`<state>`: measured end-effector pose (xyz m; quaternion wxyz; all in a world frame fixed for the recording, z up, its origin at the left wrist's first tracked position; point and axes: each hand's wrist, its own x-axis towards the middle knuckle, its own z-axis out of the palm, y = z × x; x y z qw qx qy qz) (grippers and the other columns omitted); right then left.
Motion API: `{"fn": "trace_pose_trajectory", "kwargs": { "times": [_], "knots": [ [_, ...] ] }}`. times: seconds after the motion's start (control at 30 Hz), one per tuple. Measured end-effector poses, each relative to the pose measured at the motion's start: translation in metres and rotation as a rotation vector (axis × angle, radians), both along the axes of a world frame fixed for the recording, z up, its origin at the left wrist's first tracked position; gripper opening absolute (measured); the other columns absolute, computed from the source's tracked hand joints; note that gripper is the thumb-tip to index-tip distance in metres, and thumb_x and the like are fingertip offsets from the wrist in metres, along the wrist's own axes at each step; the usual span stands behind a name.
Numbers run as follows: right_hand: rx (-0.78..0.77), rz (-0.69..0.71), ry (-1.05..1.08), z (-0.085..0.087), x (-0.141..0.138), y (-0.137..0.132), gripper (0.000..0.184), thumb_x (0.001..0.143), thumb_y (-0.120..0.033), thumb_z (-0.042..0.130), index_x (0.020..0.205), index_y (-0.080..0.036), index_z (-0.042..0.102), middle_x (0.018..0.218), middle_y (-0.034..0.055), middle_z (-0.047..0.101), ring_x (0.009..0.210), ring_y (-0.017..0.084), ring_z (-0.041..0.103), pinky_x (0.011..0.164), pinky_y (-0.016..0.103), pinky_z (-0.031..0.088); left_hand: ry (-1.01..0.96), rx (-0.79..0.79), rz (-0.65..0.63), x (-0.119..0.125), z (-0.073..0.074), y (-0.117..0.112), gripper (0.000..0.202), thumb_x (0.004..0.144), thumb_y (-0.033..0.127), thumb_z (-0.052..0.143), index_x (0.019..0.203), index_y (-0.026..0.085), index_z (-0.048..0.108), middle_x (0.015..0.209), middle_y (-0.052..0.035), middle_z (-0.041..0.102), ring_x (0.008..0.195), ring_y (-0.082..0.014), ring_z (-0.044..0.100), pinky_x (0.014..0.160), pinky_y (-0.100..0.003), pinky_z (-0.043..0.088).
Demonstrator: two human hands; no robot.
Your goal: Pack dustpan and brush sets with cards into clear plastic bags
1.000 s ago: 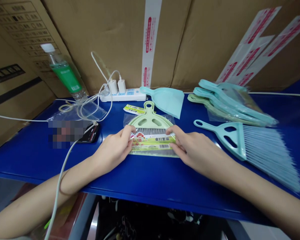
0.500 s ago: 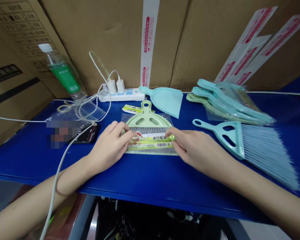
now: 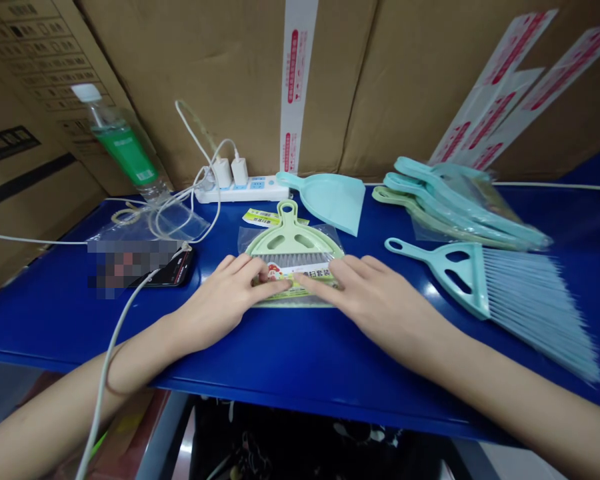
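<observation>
A pale green dustpan-and-brush set [image 3: 294, 241] in a clear plastic bag lies flat in front of me, handle pointing away. Grey bristles show above a yellow-green and white label card [image 3: 307, 270] near its front edge. My left hand [image 3: 227, 290] grips the set's left side, fingers curled and thumb stretched over the card. On the opposite side my right hand [image 3: 375, 287] has its fingers bent at the edge, its thumb lying across the card. Both thumbs hide part of the print. The fingertips' undersides are hidden.
A light blue dustpan [image 3: 333, 200] lies behind the set, beside a loose label [image 3: 260, 217] and a white power strip [image 3: 245, 192]. At right are a blue brush [image 3: 460, 273] and bagged sets [image 3: 450, 200]. A bottle [image 3: 127, 153], phone [image 3: 177, 270] and white cable [image 3: 115, 340] occupy the left.
Both thumbs have moved inward over the label card from its side edges, covering more of its print. The right hand has shifted slightly left. The set stays in nearly the same place.
</observation>
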<state>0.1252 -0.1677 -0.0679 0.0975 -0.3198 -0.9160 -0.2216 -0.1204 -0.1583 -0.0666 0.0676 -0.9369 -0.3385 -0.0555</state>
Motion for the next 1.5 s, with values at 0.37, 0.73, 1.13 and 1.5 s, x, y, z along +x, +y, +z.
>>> {"fn": "trace_pose_trajectory", "kwargs": {
  "times": [0.37, 0.73, 1.13, 1.5],
  "knots": [
    [-0.104, -0.041, -0.031, -0.006, 0.002, 0.003, 0.051, 0.082, -0.002, 0.044, 0.124, -0.024, 0.065, 0.078, 0.0066, 0.063, 0.071, 0.018, 0.054, 0.063, 0.029, 0.03, 0.106, 0.121, 0.008, 0.005, 0.003, -0.001, 0.048, 0.093, 0.005, 0.036, 0.128, 0.03, 0.058, 0.093, -0.0066, 0.058, 0.087, -0.0211, 0.051, 0.074, -0.032, 0.04],
    [-0.226, -0.117, -0.033, 0.008, 0.018, 0.005, 0.049, 0.081, -0.01, 0.047, 0.118, -0.033, 0.069, 0.065, 0.0027, 0.064, 0.066, 0.018, 0.055, 0.063, 0.031, 0.031, 0.062, 0.187, 0.045, -0.004, 0.015, -0.002, 0.051, 0.082, 0.001, 0.043, 0.114, 0.031, 0.069, 0.089, -0.0076, 0.057, 0.079, -0.0224, 0.046, 0.068, -0.034, 0.04],
    [-0.377, -0.239, -0.06, 0.019, 0.032, 0.007, 0.043, 0.081, -0.014, 0.04, 0.101, -0.029, 0.076, 0.075, 0.0028, 0.076, 0.058, 0.018, 0.065, 0.049, 0.031, 0.031, -0.023, 0.155, 0.146, -0.013, 0.022, -0.001, 0.037, 0.082, 0.008, 0.038, 0.079, 0.02, 0.073, 0.073, -0.0055, 0.061, 0.067, -0.0206, 0.052, 0.06, -0.033, 0.043],
    [-0.455, -0.23, 0.143, 0.017, 0.02, 0.014, 0.027, 0.092, -0.027, 0.037, 0.079, -0.021, 0.059, 0.078, 0.0045, 0.069, 0.06, 0.017, 0.06, 0.052, 0.029, 0.033, 0.013, -0.079, 0.341, -0.003, 0.013, 0.003, 0.021, 0.09, 0.027, 0.036, 0.073, 0.02, 0.047, 0.064, -0.0001, 0.059, 0.055, -0.0156, 0.055, 0.051, -0.026, 0.035]
  ]
}}
